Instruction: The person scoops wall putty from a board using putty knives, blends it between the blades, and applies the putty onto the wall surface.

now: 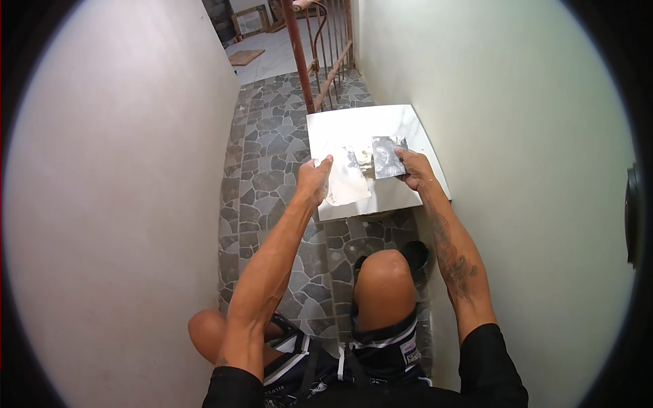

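My left hand (313, 179) is closed on the left edge of a flat, pale sheet (348, 187), its thumb on top. The sheet looks smeared with whitish paste, and grey patches show near its upper edge. In my right hand (416, 170) is a thin, grey rectangular scraper plate (388, 157), pinched at its right side with the thumb on its face. A lump of cream paste (366, 161) sits between the two flat pieces. Both hands are over a white marbled tile (360, 122), which lies level in front of my knees. What supports the tile is mostly hidden.
Close walls stand on the left (129, 177) and right (537, 163). A rusty metal railing (299, 54) rises just beyond the tile. Stone-patterned flooring (272, 183) runs ahead to a paler floor with a wooden board (246, 57). A dark object (632, 216) is at the right wall.
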Motion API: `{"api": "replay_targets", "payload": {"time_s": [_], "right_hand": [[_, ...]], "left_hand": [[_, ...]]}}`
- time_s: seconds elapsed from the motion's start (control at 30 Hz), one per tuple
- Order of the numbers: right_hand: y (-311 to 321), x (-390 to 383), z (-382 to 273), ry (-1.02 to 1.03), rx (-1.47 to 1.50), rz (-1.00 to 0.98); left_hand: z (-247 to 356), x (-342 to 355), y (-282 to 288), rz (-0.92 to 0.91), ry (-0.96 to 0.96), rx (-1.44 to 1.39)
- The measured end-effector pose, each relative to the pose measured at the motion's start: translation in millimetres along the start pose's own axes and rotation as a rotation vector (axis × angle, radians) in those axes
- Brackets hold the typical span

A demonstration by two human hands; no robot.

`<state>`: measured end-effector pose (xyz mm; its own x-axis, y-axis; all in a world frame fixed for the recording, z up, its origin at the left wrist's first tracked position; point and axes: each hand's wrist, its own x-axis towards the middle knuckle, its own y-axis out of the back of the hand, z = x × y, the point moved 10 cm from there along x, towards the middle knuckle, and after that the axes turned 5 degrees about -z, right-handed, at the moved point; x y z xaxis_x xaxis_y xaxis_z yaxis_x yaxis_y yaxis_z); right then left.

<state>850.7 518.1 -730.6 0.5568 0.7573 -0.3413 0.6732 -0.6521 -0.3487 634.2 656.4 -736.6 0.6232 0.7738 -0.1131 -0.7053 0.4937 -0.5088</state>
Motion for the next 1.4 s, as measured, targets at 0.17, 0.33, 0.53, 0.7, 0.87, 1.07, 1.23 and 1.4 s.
{"api": "replay_targets", "payload": {"time_s": [0.17, 0.33, 0.53, 0.7, 0.87, 1.07, 1.23, 1.4], "right_hand": [[11.9, 8.8, 7.2, -0.082, 0.047, 0.035], [12.3, 6.4, 15.9, -0.166, 0.122, 0.006], [-11.0, -14.8, 24.3, -0.281, 0.315, -0.159], [-11.2, -25.7, 19.4, -0.225, 0.241, -0.216], [9.7, -38.4, -2.7, -0.173, 0.035, -0.222], [19.7, -85.4, -88.6, 0.364, -0.435, -0.082], [-49.2, -180.7, -109.4, 1.149, -1.209, -0.085], [-79.6, -195.3, -75.3, 1.407, -1.457, -0.094]], "left_hand": [[-29.0, 3.0, 12.7, 0.056, 0.189, 0.137], [-44.0, -0.6, -19.9, -0.001, 0.3, -0.06], [-56.2, 5.5, -61.7, -0.111, 0.416, -0.161], [-39.8, 21.9, -77.6, -0.135, 0.362, -0.077], [-10.4, 23.9, -72.2, -0.098, 0.293, 0.046], [22.7, 48.2, -50.7, 0.005, 0.11, 0.319], [43.8, 58.7, -50.7, 0.057, -0.065, 0.514], [53.0, 56.0, -62.2, 0.066, -0.085, 0.608]]}}
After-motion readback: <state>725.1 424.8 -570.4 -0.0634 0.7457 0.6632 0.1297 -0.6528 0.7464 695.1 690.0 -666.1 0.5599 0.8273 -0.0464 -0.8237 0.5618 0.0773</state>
